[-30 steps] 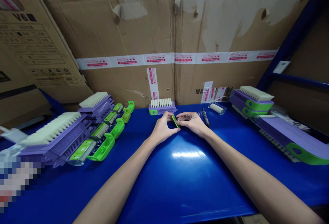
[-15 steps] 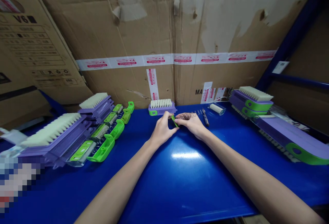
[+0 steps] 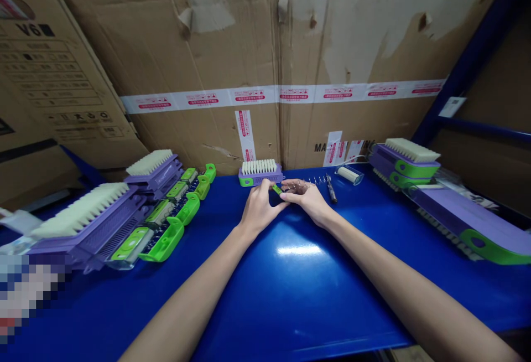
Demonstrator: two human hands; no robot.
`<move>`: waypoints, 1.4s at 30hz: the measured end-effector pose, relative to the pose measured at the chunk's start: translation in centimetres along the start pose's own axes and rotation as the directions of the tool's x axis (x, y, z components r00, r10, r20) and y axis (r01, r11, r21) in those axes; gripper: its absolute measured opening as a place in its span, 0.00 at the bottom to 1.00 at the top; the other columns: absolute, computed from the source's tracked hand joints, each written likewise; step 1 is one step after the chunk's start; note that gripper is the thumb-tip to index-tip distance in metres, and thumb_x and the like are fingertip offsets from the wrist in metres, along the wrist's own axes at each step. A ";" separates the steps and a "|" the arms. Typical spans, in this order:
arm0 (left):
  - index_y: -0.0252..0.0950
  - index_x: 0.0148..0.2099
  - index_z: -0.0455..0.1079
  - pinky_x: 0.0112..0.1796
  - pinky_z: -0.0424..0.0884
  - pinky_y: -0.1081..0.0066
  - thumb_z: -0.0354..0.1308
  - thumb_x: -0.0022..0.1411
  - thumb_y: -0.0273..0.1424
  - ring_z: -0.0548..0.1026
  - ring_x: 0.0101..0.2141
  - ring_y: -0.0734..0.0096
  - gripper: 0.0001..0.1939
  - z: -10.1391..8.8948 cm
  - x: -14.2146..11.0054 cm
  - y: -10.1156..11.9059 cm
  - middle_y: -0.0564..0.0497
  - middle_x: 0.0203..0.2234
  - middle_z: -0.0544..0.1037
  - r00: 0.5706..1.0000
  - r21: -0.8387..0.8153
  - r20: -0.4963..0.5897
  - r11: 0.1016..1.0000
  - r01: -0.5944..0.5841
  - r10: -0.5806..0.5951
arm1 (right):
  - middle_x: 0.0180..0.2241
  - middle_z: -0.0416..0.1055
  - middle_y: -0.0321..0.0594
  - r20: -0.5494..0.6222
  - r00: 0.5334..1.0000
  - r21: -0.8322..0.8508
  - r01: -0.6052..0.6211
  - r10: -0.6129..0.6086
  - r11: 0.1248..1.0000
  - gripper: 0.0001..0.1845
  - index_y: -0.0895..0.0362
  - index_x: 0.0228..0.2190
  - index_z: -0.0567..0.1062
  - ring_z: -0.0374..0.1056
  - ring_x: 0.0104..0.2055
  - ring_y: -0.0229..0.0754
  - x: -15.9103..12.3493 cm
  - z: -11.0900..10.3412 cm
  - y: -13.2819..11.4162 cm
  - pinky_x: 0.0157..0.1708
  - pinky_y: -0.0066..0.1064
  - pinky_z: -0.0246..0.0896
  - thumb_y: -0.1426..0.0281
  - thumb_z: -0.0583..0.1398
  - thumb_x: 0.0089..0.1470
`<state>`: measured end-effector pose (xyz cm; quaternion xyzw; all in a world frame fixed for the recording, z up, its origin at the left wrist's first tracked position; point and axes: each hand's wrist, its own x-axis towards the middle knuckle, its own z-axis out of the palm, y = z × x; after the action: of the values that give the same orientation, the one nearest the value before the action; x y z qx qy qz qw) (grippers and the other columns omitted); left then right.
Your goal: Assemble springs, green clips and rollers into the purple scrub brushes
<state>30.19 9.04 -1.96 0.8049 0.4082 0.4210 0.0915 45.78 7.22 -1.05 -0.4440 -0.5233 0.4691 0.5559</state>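
Note:
Near the back of the blue table, my left hand (image 3: 258,207) pinches a small green plastic part (image 3: 277,189) between its thumb and fingers. My right hand (image 3: 309,200) is close against it, its fingers curled and thumb tip beside the part's lower end; what they grip is too small to make out. Thin wire springs (image 3: 319,180) lie by my right fingers, next to a dark slender piece (image 3: 332,189). Just behind my left hand a purple brush (image 3: 260,172) with white bristles and a green end rests bristles up.
Purple brush bodies (image 3: 99,223) stand at left beside several green caps (image 3: 166,240) and clear-sided green pieces (image 3: 133,244). A clear case with a white roller (image 3: 349,175) lies back right. Stacked purple brushes (image 3: 404,163) stand at right. Cardboard (image 3: 199,63) walls the back.
The green part has tilted and shifted slightly up and left with my left hand, so less of it shows. My right hand has moved slightly left. The things on the table stay put.

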 end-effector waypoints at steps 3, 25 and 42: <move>0.39 0.38 0.61 0.36 0.68 0.68 0.66 0.49 0.39 0.75 0.35 0.63 0.19 -0.1 0.0 -0.2 0.50 0.32 0.75 0.998 0.044 -0.031 0.997 0.055 -0.054 | 0.37 0.76 0.42 0.030 1.000 -0.018 0.005 -0.005 1.000 0.25 0.59 0.40 0.74 0.71 0.40 0.41 0.0 0.0 0.1 0.44 0.36 0.64 0.67 0.69 0.36; 0.38 0.38 0.71 0.40 0.69 0.65 0.51 0.64 0.30 0.75 0.35 0.62 0.07 -0.1 -0.1 -0.5 0.48 0.30 0.78 0.985 0.196 0.085 0.967 -0.161 0.147 | 0.34 0.76 0.41 -0.039 0.999 0.031 0.009 -0.008 0.999 0.29 0.60 0.42 0.74 0.71 0.38 0.41 0.4 -0.7 1.0 0.43 0.36 0.63 0.63 0.69 0.36; 0.32 0.53 0.66 0.46 0.70 0.59 0.50 0.63 0.29 0.75 0.45 0.57 0.17 -0.7 0.3 -1.3 0.41 0.45 0.77 0.975 0.426 0.098 0.877 -0.221 0.198 | 0.27 0.72 0.37 -0.274 0.962 0.027 0.028 -0.019 0.999 0.33 0.60 0.45 0.72 0.69 0.32 0.40 0.7 -1.1 0.2 0.30 0.30 0.64 0.60 0.67 0.35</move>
<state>29.00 10.02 -1.97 0.8549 0.3996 0.3058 -0.1259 46.84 7.91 -1.18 -0.4899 -0.4395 0.4044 0.6350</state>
